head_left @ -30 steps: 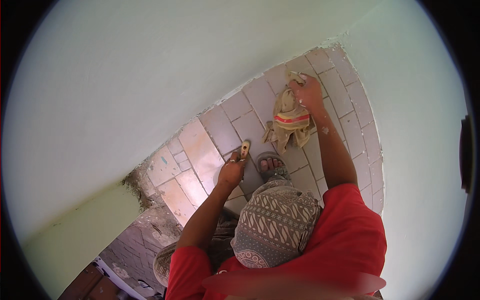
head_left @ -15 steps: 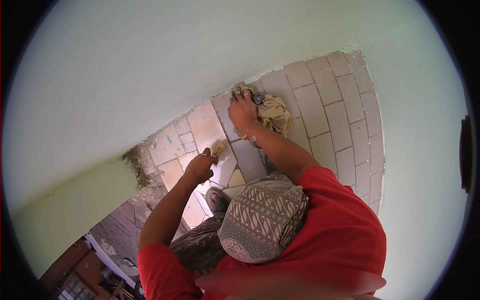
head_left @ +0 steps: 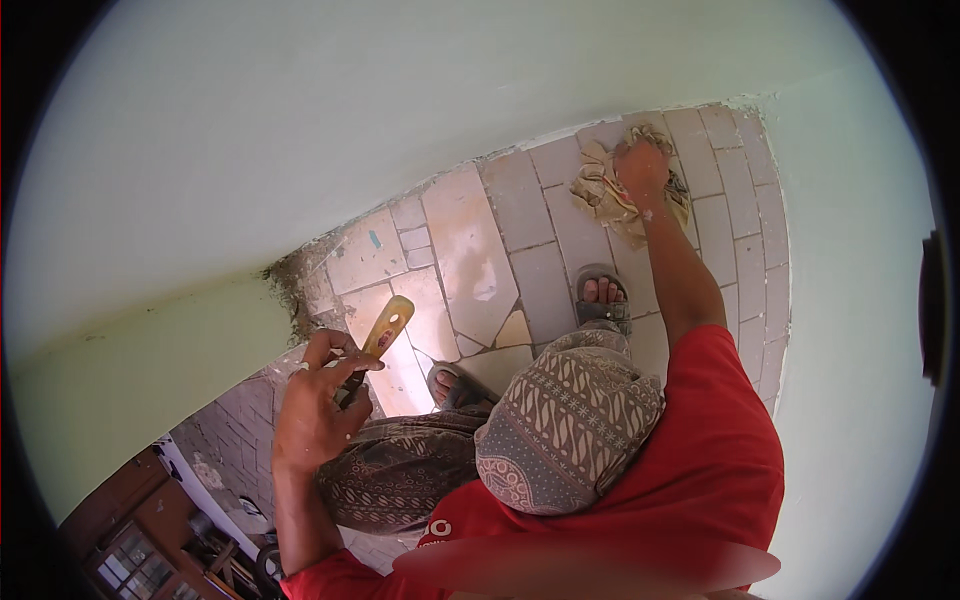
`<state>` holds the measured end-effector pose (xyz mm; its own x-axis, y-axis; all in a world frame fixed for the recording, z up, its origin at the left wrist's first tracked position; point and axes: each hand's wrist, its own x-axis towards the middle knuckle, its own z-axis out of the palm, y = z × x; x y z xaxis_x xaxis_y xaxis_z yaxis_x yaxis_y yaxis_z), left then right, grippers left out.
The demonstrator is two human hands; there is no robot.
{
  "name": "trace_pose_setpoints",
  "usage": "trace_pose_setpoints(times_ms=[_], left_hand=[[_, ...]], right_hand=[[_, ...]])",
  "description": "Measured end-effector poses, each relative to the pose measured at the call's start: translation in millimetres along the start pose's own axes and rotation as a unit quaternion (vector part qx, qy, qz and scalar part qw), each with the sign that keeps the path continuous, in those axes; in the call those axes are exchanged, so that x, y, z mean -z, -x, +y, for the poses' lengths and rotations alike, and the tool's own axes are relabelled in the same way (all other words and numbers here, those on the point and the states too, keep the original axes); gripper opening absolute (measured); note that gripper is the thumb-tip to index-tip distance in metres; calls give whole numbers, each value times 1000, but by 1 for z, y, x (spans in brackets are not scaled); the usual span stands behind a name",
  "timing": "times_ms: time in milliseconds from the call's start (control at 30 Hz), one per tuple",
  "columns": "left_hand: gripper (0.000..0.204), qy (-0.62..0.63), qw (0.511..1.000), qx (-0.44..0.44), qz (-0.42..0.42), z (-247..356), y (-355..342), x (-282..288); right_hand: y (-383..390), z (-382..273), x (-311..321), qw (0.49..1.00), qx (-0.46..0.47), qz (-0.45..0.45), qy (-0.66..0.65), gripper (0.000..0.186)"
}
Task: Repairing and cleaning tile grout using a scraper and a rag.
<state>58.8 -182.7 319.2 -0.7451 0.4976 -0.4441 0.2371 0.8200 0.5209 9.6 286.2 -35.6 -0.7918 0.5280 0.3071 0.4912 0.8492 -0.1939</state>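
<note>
My left hand (head_left: 325, 395) is raised at the left, its fingers closed around the dark end of what looks like a scraper (head_left: 388, 325). The tool's yellow handle, with a hole near its tip, sticks up and away from the fingers; the blade is mostly hidden by the hand. Far to the right, my right hand (head_left: 643, 168) is closed on a crumpled beige rag (head_left: 606, 197) and presses it against the floor tiles near the foot of the wall. Folds of the rag spread out on both sides of that hand.
Pale tiles of mixed sizes cover the floor (head_left: 540, 285). A light green wall (head_left: 400, 110) runs along the far side, another wall (head_left: 850, 300) at the right. A rough, broken wall corner (head_left: 290, 295) stands at left. My sandalled feet (head_left: 603, 292) rest on the tiles.
My right hand has carried the rag rightward along the wall's foot. My left hand has drawn back toward me, and the tool's handle now points upward. My right foot has come into view.
</note>
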Motion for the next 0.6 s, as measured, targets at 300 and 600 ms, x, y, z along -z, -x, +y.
trace_pose_setpoints(times_ms=[300, 600], left_hand=[[41, 41, 998, -44, 26, -48, 18, 13], [40, 59, 994, -86, 11, -74, 37, 22]], right_hand=[[154, -271, -27, 936, 280, -182, -116, 28], [84, -173, 52, 924, -99, -172, -327, 40]])
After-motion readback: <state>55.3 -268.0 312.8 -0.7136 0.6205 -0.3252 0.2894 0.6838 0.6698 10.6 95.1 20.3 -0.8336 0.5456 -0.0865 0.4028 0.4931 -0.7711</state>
